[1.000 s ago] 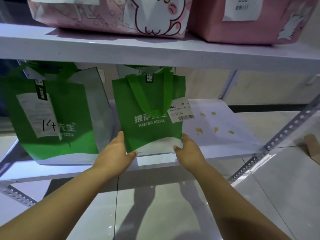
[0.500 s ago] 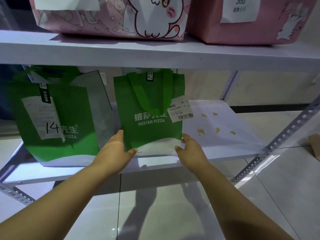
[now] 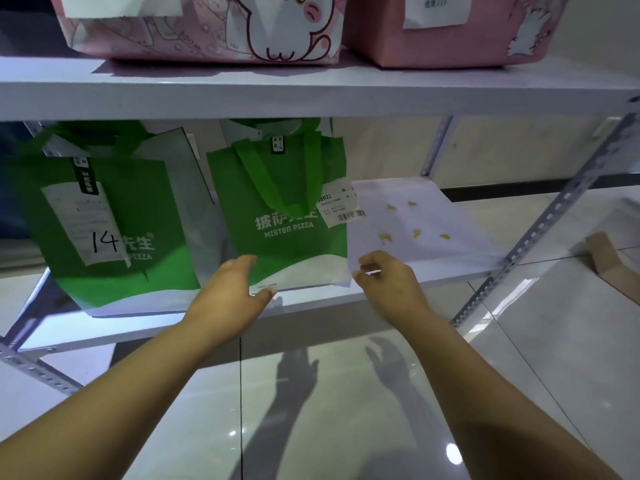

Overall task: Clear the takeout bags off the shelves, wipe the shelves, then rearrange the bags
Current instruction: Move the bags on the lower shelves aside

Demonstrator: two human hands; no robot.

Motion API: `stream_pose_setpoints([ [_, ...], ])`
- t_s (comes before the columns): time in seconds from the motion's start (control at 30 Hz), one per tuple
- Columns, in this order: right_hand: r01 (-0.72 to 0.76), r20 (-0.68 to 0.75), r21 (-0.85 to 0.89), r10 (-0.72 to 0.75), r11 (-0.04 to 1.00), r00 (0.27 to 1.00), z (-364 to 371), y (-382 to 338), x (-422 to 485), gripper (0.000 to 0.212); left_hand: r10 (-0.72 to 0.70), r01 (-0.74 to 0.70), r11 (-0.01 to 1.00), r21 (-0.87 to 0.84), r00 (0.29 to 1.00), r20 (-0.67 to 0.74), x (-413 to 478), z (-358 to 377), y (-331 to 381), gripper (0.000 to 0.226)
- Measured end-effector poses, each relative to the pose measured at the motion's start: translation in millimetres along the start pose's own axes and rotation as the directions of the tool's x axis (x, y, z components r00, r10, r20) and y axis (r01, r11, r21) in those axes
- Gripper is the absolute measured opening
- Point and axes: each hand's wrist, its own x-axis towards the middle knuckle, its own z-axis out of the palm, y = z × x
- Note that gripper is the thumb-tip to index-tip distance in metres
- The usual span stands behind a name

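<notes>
**Two hands at the bottom of a green pizza bag**

A green bag (image 3: 277, 216) stands on the lower shelf (image 3: 398, 289), close to its front edge and about in the middle of it. The bag is bright green with a white wavy strip along the bottom. White letters on its front say "MISTER PIZZA". Two green handles hang down over the front. A white slip (image 3: 341, 209) with a barcode sticks out at its right side.

The left hand (image 3: 232, 296) is at the bag's bottom left corner. Its fingers are spread apart and the thumb lies along the bag's bottom edge. It is not clamped on anything. The right hand (image 3: 388, 282) is at the bag's bottom right corner. Its fingers are bent and loose, and they grip nothing. I cannot tell if they touch the bag.

A second green bag (image 3: 104, 230) stands nearer the left end of the same shelf. It has a white paper with "14" written on it. The right part of the shelf is bare and has a few yellow stains (image 3: 412, 230).

Two pink bags (image 3: 207, 26) with a white cartoon animal sit on the upper shelf (image 3: 311, 95). A brown box (image 3: 609, 265) lies on the shiny tile floor (image 3: 346, 410) past the shelf's right end.
</notes>
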Motion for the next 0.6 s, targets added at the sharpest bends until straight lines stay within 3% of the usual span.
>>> stream_pose_setpoints([
  [0.27, -0.07, 0.031, -0.062, 0.072, 0.996, 0.997, -69.0, -38.8, -25.6, 0.024, 0.108, -0.117, 0.987, 0.108, 0.99, 0.09, -15.7, -56.1, 57.5, 0.049],
  [0.6, -0.024, 0.174, -0.192, 0.059, 0.981, 0.983, -215.7, -168.0, -58.0, 0.026, 0.254, -0.284, 0.937, 0.202, 0.953, 0.162, -41.7, -217.8, 193.6, 0.037],
])
